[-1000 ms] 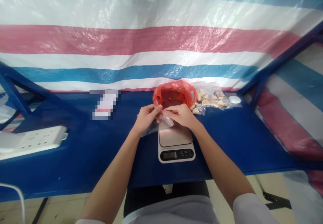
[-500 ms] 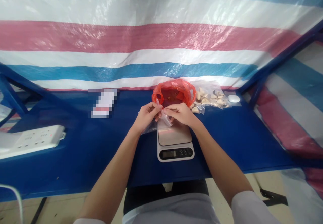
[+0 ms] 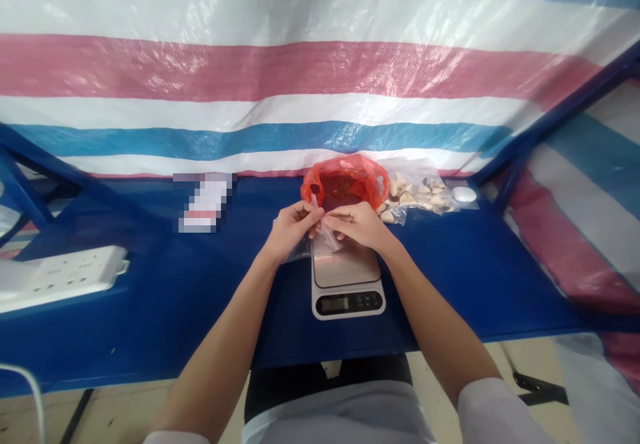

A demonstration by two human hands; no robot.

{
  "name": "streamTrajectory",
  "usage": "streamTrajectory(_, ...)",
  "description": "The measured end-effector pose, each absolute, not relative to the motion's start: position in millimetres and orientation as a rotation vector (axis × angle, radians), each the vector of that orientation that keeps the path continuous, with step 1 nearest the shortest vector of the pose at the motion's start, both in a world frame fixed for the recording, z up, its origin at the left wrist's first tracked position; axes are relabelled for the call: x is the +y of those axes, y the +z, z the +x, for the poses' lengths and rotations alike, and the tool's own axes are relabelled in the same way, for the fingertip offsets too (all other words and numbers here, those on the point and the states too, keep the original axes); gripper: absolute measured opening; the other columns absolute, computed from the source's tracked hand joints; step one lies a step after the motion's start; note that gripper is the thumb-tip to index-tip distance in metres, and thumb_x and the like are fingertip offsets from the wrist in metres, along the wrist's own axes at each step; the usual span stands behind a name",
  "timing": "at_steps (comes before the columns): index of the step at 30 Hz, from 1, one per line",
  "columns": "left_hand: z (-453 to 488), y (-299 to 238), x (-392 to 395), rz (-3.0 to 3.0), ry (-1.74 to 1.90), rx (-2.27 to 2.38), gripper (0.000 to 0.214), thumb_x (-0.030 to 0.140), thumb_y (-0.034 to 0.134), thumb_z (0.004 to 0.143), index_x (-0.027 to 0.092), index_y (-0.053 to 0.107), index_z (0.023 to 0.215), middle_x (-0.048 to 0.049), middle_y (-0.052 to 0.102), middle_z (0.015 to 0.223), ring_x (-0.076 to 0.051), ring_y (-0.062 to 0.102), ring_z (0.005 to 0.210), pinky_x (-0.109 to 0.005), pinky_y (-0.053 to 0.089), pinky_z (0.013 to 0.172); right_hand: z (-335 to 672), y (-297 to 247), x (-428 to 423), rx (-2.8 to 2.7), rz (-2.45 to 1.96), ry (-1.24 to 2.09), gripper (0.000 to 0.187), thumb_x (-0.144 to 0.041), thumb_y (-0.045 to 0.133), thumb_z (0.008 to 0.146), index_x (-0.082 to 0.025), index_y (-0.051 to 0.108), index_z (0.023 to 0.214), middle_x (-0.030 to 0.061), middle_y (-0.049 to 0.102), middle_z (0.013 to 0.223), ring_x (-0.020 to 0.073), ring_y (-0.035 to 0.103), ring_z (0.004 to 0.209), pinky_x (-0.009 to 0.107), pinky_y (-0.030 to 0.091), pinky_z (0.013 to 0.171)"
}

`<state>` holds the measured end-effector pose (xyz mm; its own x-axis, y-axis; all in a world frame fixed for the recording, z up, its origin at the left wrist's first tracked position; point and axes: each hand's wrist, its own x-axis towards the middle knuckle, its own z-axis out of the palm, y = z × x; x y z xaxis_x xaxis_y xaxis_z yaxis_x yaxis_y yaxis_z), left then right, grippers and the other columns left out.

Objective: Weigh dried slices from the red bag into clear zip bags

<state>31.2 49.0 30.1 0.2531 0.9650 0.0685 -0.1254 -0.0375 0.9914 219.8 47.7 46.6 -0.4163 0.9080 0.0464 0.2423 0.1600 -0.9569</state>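
Over the far edge of the kitchen scale point(image 3: 347, 277), the person's left hand point(image 3: 293, 227) and right hand point(image 3: 360, 225) meet. Each pinches the mouth of a small clear bag point(image 3: 327, 236) between thumb and fingertips. Both hands are closed on the thin film, which hangs between them and droops towards the scale's steel plate; whether it touches the plate cannot be told. The scale lies flat on the blue table point(image 3: 175, 297), its display and buttons facing the person. Just behind the hands sits a red plastic bag point(image 3: 345, 181), open at the top, with dark contents. Close on its right lies a clear bag of pale wedge-shaped pieces point(image 3: 417, 197), and beyond that a small white oval object point(image 3: 465, 194). Well to the left, a blurred white packet point(image 3: 205, 204) lies near the table's back edge, and a white power strip point(image 3: 60, 277) rests at the left end. A striped tarp point(image 3: 300, 71) of red, white and blue hangs behind the table.
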Motion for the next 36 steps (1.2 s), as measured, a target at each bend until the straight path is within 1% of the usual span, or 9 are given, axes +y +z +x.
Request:
streamTrajectory(3, 31.3, 31.0, 48.7, 1.272, 1.101, 0.908, 0.034, 0.045, 0.075, 0.081, 0.015, 0.06, 0.072, 0.0002, 0.063, 0.063, -0.008, 0.05, 0.05, -0.023, 0.039, 0.053, 220.2, 46.8, 47.8, -1.791, -1.085, 1.281, 0.032, -0.044, 0.065, 0.086, -0.015, 0.076, 0.089, 0.0032, 0.072, 0.074, 0.0133, 0.063, 0.058, 0.025, 0.054, 0.059)
streamTrajectory(9, 31.2, 30.7, 49.3, 1.272, 1.095, 0.909, 0.035, 0.046, 0.075, 0.08, 0.015, 0.059, 0.072, 0.0003, 0.063, 0.064, -0.008, 0.05, 0.052, -0.023, 0.04, 0.054, 220.6, 47.8, 48.1, -1.787, -1.081, 1.304, 0.029, -0.043, 0.062, 0.088, -0.017, 0.076, 0.088, 0.0021, 0.072, 0.076, 0.0144, 0.067, 0.061, 0.025, 0.055, 0.06)
streamTrajectory(16, 32.0, 31.7, 48.3, 1.312, 1.088, 0.956, 0.037, 0.046, 0.077, 0.077, 0.015, 0.059, 0.07, 0.0005, 0.063, 0.063, -0.008, 0.053, 0.05, -0.023, 0.043, 0.055, 219.1, 49.7, 45.5, -1.888, -1.111, 1.136, 0.024, -0.035, 0.061, 0.089, -0.016, 0.073, 0.079, 0.0011, 0.069, 0.066, 0.013, 0.064, 0.053, 0.023, 0.049, 0.055)
streamTrajectory(19, 32.5, 33.3, 47.9, 1.295, 1.08, 0.998, 0.038, 0.048, 0.077, 0.076, 0.015, 0.06, 0.07, 0.0, 0.064, 0.062, -0.009, 0.054, 0.049, -0.023, 0.044, 0.054, 218.5, 50.6, 44.8, -1.908, -1.109, 1.108, 0.022, -0.032, 0.061, 0.088, -0.016, 0.072, 0.077, 0.0014, 0.07, 0.067, 0.0129, 0.064, 0.053, 0.023, 0.048, 0.055)
streamTrajectory(23, 32.3, 33.6, 48.2, 1.253, 1.066, 1.038, 0.035, 0.045, 0.077, 0.075, 0.014, 0.061, 0.069, -0.0018, 0.066, 0.062, -0.01, 0.057, 0.049, -0.024, 0.046, 0.053, 217.7, 49.9, 44.9, -1.897, -1.078, 1.139, 0.022, -0.032, 0.06, 0.088, -0.016, 0.073, 0.08, 0.0033, 0.073, 0.075, 0.0134, 0.066, 0.056, 0.023, 0.05, 0.055)
streamTrajectory(28, 30.4, 34.4, 48.1, 1.259, 1.074, 1.024, 0.027, 0.037, 0.074, 0.076, 0.015, 0.061, 0.066, -0.0007, 0.064, 0.06, -0.01, 0.056, 0.05, -0.023, 0.046, 0.055, 216.7, 46.4, 45.8, -1.824, -1.114, 1.16, 0.017, -0.029, 0.062, 0.085, -0.017, 0.072, 0.081, 0.0024, 0.072, 0.072, 0.0145, 0.067, 0.056, 0.023, 0.051, 0.055)
streamTrajectory(32, 29.1, 36.5, 47.6, 1.351, 1.087, 1.049, 0.026, 0.036, 0.07, 0.079, 0.016, 0.062, 0.065, 0.0001, 0.061, 0.057, -0.009, 0.053, 0.052, -0.022, 0.043, 0.056, 215.9, 46.1, 46.1, -1.828, -1.16, 1.036, 0.014, -0.027, 0.062, 0.084, -0.017, 0.073, 0.082, 0.0014, 0.07, 0.065, 0.0137, 0.064, 0.052, 0.024, 0.049, 0.055)
streamTrajectory(36, 28.4, 35.9, 48.0, 1.396, 1.113, 1.057, 0.027, 0.038, 0.07, 0.08, 0.016, 0.062, 0.065, -0.0001, 0.062, 0.058, -0.01, 0.054, 0.054, -0.024, 0.044, 0.059, 215.0, 50.8, 44.8, -1.94, -1.109, 0.949, 0.018, -0.029, 0.06, 0.088, -0.018, 0.074, 0.084, 0.0025, 0.073, 0.074, 0.0144, 0.066, 0.061, 0.024, 0.048, 0.062)
